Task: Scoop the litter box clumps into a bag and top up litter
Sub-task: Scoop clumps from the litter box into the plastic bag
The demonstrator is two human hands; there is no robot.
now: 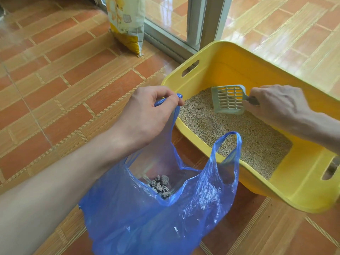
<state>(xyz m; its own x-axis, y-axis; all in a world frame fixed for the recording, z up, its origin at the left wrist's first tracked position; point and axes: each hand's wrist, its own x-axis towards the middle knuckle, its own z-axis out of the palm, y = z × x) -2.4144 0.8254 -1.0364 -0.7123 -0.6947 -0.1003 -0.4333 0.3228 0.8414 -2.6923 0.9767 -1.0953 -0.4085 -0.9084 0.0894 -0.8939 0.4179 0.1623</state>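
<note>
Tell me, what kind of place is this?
Probably a tiled porch or balcony at a home where a cat lives: terracotta floor tiles, a sliding glass door, a yellow litter box and a litter sack.

Clumps point(161, 185) in bag point(147, 218); box point(303, 190) right

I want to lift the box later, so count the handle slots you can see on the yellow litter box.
2. One handle slot is in the far-left wall, near the glass door; the other is in the near-right wall, below the right forearm. Further slots may be hidden.
</note>
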